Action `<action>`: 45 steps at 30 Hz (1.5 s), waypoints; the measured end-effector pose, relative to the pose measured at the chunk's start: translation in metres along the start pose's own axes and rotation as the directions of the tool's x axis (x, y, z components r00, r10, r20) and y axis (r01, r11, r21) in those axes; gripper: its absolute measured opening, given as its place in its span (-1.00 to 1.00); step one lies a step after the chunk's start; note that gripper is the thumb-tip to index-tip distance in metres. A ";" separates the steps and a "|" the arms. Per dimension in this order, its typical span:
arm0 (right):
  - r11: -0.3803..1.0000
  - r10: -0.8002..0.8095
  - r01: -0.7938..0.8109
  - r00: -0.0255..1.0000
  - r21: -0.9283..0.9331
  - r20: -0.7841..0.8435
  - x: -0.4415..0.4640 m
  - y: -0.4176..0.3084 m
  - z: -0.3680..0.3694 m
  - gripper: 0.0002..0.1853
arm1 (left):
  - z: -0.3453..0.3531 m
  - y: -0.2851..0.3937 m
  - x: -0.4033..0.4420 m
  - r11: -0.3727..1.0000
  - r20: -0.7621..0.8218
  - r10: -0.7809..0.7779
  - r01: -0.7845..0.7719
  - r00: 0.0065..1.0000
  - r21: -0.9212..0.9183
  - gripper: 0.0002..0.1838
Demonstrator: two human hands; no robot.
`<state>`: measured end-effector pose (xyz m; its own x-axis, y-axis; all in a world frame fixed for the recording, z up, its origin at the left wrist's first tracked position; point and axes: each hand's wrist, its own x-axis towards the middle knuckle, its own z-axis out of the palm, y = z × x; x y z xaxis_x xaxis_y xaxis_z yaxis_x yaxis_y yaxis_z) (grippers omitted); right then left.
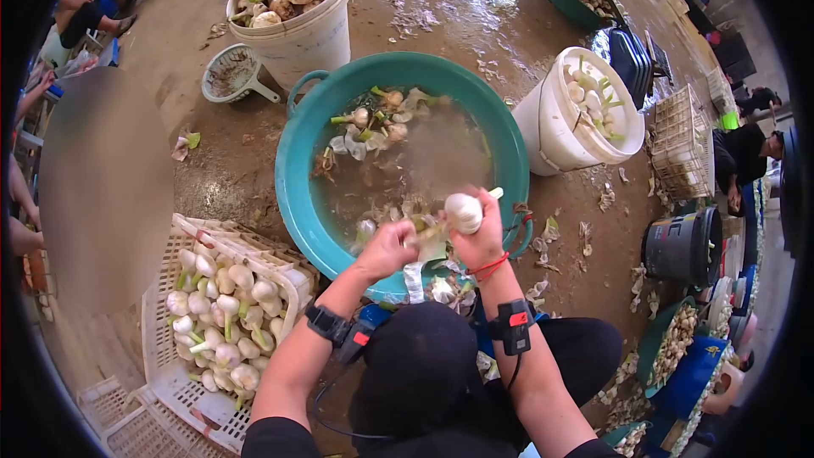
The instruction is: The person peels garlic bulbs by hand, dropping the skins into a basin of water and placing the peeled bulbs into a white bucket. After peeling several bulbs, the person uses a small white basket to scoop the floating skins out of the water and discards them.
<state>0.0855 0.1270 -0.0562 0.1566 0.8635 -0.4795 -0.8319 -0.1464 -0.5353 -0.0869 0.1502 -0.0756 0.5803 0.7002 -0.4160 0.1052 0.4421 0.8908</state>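
Note:
Over the near part of a large green basin (292, 195) of murky water, my right hand (482, 237) grips a white garlic bulb (464, 213), its short stem pointing right. My left hand (388, 248) is just left of it, fingers drawn together around a blurred scrap, perhaps peel. Unpeeled garlic bulbs (397, 131) and loose skins float in the basin. A white crate (161, 322) at the left holds many peeled garlic bulbs (227, 305) with stems.
A white bucket (305, 42) of unpeeled garlic and a strainer (229, 74) stand behind the basin. Another white bucket (543, 119) holds peeled garlic. A black bucket (678, 248) and stacked crates (678, 144) are at the right. Other people sit at both edges.

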 end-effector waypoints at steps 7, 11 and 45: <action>0.998 0.027 -0.033 0.996 -0.059 -0.090 0.015 0.015 -0.015 -0.67 | 0.009 0.015 0.019 0.951 0.185 0.049 0.010 0.981 -0.308 -0.46; 0.862 0.094 -0.064 0.995 -0.503 0.034 0.023 0.024 0.051 -0.52 | -0.007 -0.038 0.042 0.933 0.223 -0.165 0.078 0.961 0.352 -0.47; -0.015 -0.110 0.565 0.819 -0.825 0.563 0.134 -0.009 0.027 -0.42 | -0.053 0.040 0.137 0.974 -0.450 0.130 -0.028 0.884 0.226 -0.81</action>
<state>0.0995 0.2573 -0.0965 -0.0805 0.9951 0.0575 0.5403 0.0920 -0.8364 -0.0456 0.2932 -0.1068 0.1630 0.9284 -0.3340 0.2690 0.2839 0.9204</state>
